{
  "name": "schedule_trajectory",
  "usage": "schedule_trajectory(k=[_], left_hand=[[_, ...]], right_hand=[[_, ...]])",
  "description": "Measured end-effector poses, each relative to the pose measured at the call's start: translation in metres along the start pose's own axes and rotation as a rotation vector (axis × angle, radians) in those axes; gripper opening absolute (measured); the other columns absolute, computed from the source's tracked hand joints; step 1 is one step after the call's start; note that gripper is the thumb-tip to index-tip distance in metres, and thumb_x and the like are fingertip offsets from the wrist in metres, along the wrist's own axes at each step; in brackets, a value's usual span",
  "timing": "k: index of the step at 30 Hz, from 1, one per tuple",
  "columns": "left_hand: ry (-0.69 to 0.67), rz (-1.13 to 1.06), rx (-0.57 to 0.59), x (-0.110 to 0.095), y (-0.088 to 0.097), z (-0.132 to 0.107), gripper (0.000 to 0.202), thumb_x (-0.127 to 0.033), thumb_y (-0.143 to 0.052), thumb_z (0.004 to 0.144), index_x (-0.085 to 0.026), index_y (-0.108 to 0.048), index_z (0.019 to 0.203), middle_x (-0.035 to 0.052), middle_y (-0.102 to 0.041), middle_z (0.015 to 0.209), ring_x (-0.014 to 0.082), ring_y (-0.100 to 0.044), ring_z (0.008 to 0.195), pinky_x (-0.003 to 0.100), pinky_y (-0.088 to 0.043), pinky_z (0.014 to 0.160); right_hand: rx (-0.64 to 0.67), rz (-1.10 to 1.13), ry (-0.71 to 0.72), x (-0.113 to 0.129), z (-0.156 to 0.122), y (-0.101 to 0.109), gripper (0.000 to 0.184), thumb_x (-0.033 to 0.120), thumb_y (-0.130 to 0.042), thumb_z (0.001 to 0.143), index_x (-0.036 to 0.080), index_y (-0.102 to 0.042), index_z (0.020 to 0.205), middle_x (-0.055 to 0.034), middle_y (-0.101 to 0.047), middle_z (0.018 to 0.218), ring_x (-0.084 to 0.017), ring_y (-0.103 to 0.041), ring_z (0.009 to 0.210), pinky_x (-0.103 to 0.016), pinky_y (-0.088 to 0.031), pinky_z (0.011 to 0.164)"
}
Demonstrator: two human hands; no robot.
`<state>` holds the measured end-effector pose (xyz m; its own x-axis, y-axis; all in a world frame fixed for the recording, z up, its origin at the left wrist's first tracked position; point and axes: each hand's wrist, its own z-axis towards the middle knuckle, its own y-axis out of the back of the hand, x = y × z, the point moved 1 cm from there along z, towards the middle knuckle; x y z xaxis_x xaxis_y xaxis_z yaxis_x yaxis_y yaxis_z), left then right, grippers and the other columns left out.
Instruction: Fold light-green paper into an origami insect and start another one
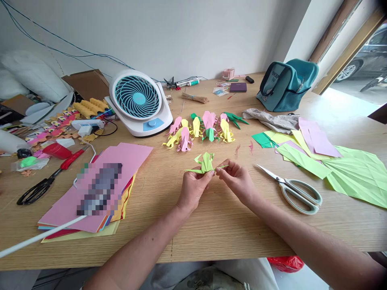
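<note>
Between my two hands is a light green folded paper frog [207,162], held just above the wooden table [157,193]. My left hand [195,187] grips its body from below, the thumb pressed on the lower edge. With thumb and index finger, my right hand [237,179] pinches a thin leg on the frog's right side. Another thin leg points left past my left hand. Beyond the hands stands a group of folded paper frogs in pink [185,141], yellow [226,131] and dark green [236,119].
Scissors [298,193] lie right of my hands, with green paper sheets [356,173] beyond. At left are a colored paper stack [127,155] with a blurred object on it, and red-and-black scissors [54,175]. A white fan [139,100] and a teal bag [286,86] stand behind.
</note>
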<state>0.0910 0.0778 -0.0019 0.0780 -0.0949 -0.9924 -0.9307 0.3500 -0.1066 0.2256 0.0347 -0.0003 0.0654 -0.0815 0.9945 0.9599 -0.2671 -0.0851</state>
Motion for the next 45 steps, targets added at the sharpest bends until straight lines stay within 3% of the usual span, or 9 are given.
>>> schedule_trajectory(k=[5,9,15,24,31,36,39,42,45], left_hand=[[-0.041,0.014,-0.023,0.005,-0.003,0.002,0.025,-0.037,-0.075,0.072,-0.014,-0.068,0.070,-0.0022,-0.055,0.059,0.0072,-0.040,0.051,0.020,-0.033,0.044],[-0.052,-0.003,-0.111,0.003,-0.005,0.002,0.027,-0.036,-0.074,0.071,-0.013,-0.061,0.062,-0.0027,-0.052,0.058,0.0066,-0.039,0.051,0.020,-0.035,0.045],[-0.058,0.037,-0.087,-0.002,-0.008,0.004,0.023,-0.035,-0.071,0.071,-0.014,-0.064,0.067,-0.0023,-0.052,0.057,0.0084,-0.042,0.052,0.021,-0.036,0.046],[-0.116,0.057,-0.120,0.001,-0.018,0.004,0.028,-0.030,-0.066,0.074,-0.016,-0.050,0.056,-0.0053,-0.043,0.053,0.0061,-0.037,0.050,0.021,-0.031,0.048],[-0.018,-0.054,-0.082,-0.007,-0.016,0.001,0.028,-0.034,-0.071,0.070,-0.015,-0.054,0.057,-0.0045,-0.044,0.053,0.0071,-0.037,0.050,0.021,-0.034,0.047],[0.037,-0.049,-0.060,-0.014,-0.013,-0.002,0.030,-0.036,-0.071,0.068,-0.015,-0.054,0.055,-0.0043,-0.045,0.051,0.0070,-0.039,0.047,0.022,-0.034,0.045],[-0.028,0.051,-0.034,-0.014,-0.011,-0.004,0.031,-0.036,-0.068,0.073,-0.015,-0.053,0.056,-0.0039,-0.046,0.051,0.0074,-0.040,0.048,0.022,-0.033,0.046],[-0.140,0.129,-0.039,-0.014,-0.010,-0.006,0.028,-0.034,-0.065,0.078,-0.016,-0.053,0.060,-0.0049,-0.044,0.053,0.0072,-0.038,0.050,0.021,-0.033,0.049],[-0.228,0.185,-0.069,-0.014,-0.010,-0.007,0.017,-0.028,-0.065,0.079,-0.015,-0.059,0.070,-0.0039,-0.050,0.060,0.0076,-0.041,0.054,0.021,-0.035,0.051]], right_hand=[[-0.045,-0.196,0.086,-0.004,-0.001,0.001,0.029,0.046,-0.068,0.081,0.020,-0.058,0.074,-0.0007,-0.059,0.065,-0.014,-0.051,0.059,-0.027,-0.038,0.054],[-0.067,-0.197,0.168,-0.004,-0.003,0.000,0.026,0.043,-0.067,0.083,0.020,-0.057,0.076,0.0002,-0.058,0.067,-0.013,-0.050,0.060,-0.026,-0.039,0.055],[-0.076,-0.224,0.279,-0.001,-0.005,0.001,0.018,0.030,-0.064,0.086,0.020,-0.054,0.075,0.0020,-0.055,0.068,-0.012,-0.050,0.062,-0.025,-0.042,0.058],[-0.077,-0.514,0.694,0.014,-0.010,0.006,0.015,0.007,-0.058,0.086,0.021,-0.056,0.081,-0.0009,-0.052,0.077,-0.014,-0.052,0.072,-0.028,-0.044,0.064],[0.068,-0.836,0.959,0.018,-0.011,0.016,0.018,0.005,-0.054,0.088,0.020,-0.060,0.097,-0.0077,-0.060,0.088,-0.017,-0.057,0.077,-0.030,-0.046,0.065],[0.088,-1.059,1.116,0.024,-0.012,0.021,0.020,0.006,-0.055,0.088,0.018,-0.061,0.102,-0.0069,-0.063,0.085,-0.015,-0.055,0.068,-0.029,-0.043,0.059],[0.048,-0.963,1.037,0.026,-0.013,0.019,0.015,0.007,-0.055,0.089,0.019,-0.061,0.096,-0.0060,-0.063,0.085,-0.015,-0.056,0.070,-0.028,-0.044,0.061],[-0.040,-0.668,0.725,0.026,-0.013,0.014,0.010,0.012,-0.058,0.088,0.020,-0.058,0.082,-0.0027,-0.060,0.078,-0.014,-0.057,0.072,-0.027,-0.047,0.064],[-0.047,-0.454,0.392,0.023,-0.011,0.007,0.012,0.020,-0.060,0.087,0.020,-0.056,0.077,-0.0001,-0.058,0.072,-0.013,-0.055,0.065,-0.026,-0.046,0.059]])
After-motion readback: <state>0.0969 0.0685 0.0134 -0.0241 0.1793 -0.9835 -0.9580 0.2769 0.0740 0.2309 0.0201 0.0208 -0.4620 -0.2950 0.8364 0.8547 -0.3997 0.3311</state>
